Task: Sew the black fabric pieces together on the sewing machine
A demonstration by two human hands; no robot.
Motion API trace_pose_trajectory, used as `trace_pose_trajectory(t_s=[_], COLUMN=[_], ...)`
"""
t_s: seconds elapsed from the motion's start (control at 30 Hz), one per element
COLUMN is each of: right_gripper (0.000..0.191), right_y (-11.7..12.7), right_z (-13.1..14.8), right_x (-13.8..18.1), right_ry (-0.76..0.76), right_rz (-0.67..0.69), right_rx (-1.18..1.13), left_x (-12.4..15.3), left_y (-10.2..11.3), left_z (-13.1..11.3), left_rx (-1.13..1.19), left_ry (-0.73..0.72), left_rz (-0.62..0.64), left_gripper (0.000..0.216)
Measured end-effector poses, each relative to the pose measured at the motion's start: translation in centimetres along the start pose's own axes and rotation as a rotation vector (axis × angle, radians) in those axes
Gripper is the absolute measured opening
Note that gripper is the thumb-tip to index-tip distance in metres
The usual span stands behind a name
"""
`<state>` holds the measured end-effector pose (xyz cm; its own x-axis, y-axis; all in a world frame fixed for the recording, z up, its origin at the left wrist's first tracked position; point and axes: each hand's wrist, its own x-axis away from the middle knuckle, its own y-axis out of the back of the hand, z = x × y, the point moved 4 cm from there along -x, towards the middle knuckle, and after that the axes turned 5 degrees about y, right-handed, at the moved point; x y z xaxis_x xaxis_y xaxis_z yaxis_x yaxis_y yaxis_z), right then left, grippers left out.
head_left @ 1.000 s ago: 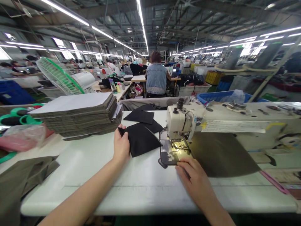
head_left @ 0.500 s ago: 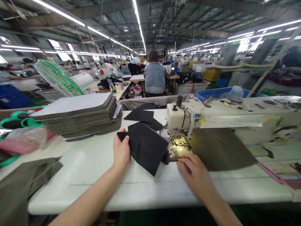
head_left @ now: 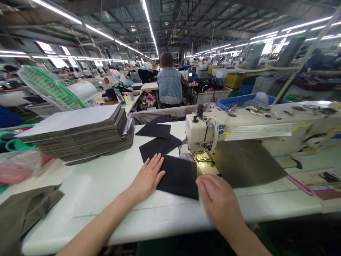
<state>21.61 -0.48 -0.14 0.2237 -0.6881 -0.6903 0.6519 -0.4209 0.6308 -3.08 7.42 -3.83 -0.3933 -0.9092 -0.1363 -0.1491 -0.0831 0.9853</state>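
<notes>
A black fabric piece (head_left: pixel 179 177) lies flat on the white sewing table, its right end beside the sewing machine's lit metal plate (head_left: pixel 206 161). My left hand (head_left: pixel 149 177) rests flat on its left part, fingers stretched out. At its right edge is my right hand (head_left: pixel 220 197), fingers curled together and slightly blurred; what they hold, if anything, is hidden. Behind the piece lie more black fabric pieces (head_left: pixel 156 131), partly overlapping. The sewing machine's head (head_left: pixel 198 133) stands just beyond my right hand, with an olive fabric panel (head_left: pixel 245 163) under its arm.
A tall stack of olive fabric pieces (head_left: pixel 85 142) with white paper on top stands at left. Thread cones (head_left: pixel 18 145), a plastic bag (head_left: pixel 23 163) and crumpled olive fabric (head_left: pixel 29 209) lie further left. Behind are a fan (head_left: pixel 50 89), a blue bin (head_left: pixel 222 104) and a seated person (head_left: pixel 169 83).
The black piece, lifted and tilted before, now lies flat and further right. My left hand has gone from gripping its corner to lying open on it. My right hand has curled.
</notes>
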Motion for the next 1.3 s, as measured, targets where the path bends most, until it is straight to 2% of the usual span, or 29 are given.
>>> trace_pose_trajectory(t_s=[0.07,0.13,0.23,0.37,0.47,0.63,0.8,0.97,1.3], right_gripper=[0.019,0.018,0.025,0.024,0.027,0.035,0.026,0.027,0.024], right_y=[-0.1,-0.4,-0.9,-2.1,-2.8,-3.5,-4.5,-4.3,-4.7], right_z=[2.6,3.2,0.6,-2.9,-3.2,-4.0,-5.6,-5.3,-5.2], right_x=[-0.1,0.1,0.8,1.6,1.4,0.0,-0.7,-0.5,-0.7], right_ry=[0.087,0.039,-0.194,-0.426,-0.531,-0.615,-0.602,-0.495,-0.406], right_rz=[-0.004,-0.021,-0.025,0.130,0.175,0.102,0.213,0.156,0.142], right_rx=[-0.059,-0.066,-0.010,-0.164,-0.342,-0.461,-0.397,-0.376,-0.275], left_x=[1.3,2.3,2.9,2.5,2.6,3.5,3.1,3.1,3.4], left_y=[-0.8,-1.1,-1.0,-0.8,-0.9,-1.0,0.1,-0.2,-0.5], left_z=[-0.8,-1.2,-1.3,-1.2,-1.6,-3.2,-2.7,-1.1,-1.0], left_rx=[-0.017,-0.027,-0.034,-0.042,-0.046,-0.049,-0.074,-0.048,-0.053], left_ry=[0.022,0.050,0.087,0.088,0.087,0.104,0.138,0.109,0.128], left_rz=[-0.038,-0.095,-0.144,-0.129,-0.131,-0.201,-0.177,-0.166,-0.123], left_gripper=[0.055,0.056,0.056,0.054,0.053,0.055,0.048,0.052,0.055])
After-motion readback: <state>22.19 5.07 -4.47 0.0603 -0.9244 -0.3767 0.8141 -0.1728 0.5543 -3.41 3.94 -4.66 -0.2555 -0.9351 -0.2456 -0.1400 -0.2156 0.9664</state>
